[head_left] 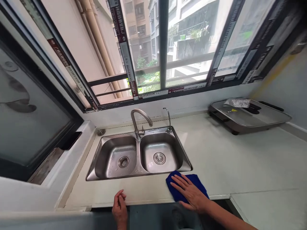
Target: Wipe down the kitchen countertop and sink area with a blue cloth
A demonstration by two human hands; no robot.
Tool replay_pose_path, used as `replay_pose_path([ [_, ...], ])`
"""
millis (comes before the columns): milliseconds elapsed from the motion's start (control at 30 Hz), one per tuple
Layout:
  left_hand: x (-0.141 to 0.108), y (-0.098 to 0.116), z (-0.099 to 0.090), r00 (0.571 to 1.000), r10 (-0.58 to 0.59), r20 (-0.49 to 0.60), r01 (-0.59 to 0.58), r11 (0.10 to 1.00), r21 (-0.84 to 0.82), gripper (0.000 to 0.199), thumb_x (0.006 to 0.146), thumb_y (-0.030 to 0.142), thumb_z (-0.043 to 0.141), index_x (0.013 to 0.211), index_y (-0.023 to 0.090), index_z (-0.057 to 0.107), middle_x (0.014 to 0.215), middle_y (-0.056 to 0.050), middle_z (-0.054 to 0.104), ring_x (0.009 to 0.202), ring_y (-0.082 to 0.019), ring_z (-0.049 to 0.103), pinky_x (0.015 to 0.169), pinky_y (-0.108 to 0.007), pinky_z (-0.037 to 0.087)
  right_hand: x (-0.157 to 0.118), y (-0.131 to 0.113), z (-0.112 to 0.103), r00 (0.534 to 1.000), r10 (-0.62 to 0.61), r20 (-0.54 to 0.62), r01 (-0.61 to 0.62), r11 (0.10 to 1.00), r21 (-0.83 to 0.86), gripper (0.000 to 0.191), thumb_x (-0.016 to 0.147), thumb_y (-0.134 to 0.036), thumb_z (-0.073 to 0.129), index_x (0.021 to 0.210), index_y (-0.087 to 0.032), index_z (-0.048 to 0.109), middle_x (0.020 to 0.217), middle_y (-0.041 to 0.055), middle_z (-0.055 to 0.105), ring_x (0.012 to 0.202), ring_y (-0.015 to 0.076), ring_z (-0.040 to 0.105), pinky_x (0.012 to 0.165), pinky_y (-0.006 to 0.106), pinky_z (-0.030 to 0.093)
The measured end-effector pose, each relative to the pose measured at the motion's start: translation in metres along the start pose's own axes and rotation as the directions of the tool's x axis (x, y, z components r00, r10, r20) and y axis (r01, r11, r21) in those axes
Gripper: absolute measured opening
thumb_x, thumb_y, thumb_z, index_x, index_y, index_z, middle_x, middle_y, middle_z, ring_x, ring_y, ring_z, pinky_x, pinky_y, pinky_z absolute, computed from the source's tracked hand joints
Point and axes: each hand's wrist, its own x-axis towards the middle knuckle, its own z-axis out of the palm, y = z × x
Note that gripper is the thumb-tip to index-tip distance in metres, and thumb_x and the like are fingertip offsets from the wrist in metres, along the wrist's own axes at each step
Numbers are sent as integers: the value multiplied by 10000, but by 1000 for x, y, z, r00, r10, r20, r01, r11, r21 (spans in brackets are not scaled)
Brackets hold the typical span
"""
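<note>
My right hand [190,193] lies flat with its fingers spread on a dark blue cloth [199,183]. The cloth is on the pale countertop, just in front of the right corner of a stainless steel double sink [139,164]. Part of it is hidden under my palm. My left hand [120,206] is at the counter's front edge, left of the cloth, its fingers curled together with nothing visible in them. A curved faucet [140,123] rises behind the sink's divider, and a thin second spout [169,119] stands at the back right corner. Water drops dot the left basin.
A rectangular electric pan [249,116] with a glass lid stands at the back right, a crumpled silvery packet [237,103] on top. A dark flat object [73,140] rests on the left window ledge. A round metal stopper [101,132] sits by the sink's back left corner.
</note>
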Motion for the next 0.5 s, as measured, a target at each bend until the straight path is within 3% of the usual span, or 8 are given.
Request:
replay_pose_path([
  [100,8,20,25,995,66,81,-79,982,171,432,809,538,431,961,233,697,760,-40,724,734,-231,673,701,-365,522,-23,25,-8,997,73,-30,-74,997,-17,802,888,-482,548,1575,-288,182,1640,92,211,1512,311,191,1226,588,162],
  [200,12,27,35,997,12,74,-35,947,320,373,838,451,413,987,274,706,807,-32,752,763,-245,674,686,-374,505,-27,49,-11,980,163,-111,-170,984,-60,761,895,-466,541,1566,-280,235,1627,91,257,1502,301,227,1228,568,172],
  [367,20,34,36,983,-169,66,130,912,389,357,879,443,395,1028,300,687,865,-8,768,754,-222,696,608,-318,485,-1,95,-11,903,291,-315,-352,923,-157,599,942,-458,472,1494,-232,416,1584,100,357,1483,271,270,1223,541,192],
  [500,21,38,46,973,-231,21,186,832,522,396,901,425,361,1075,279,685,923,-36,769,823,-227,694,646,-306,491,28,130,-19,889,271,-370,-359,913,-194,558,942,-435,467,1459,-227,457,1588,90,353,1475,259,284,1220,519,197],
])
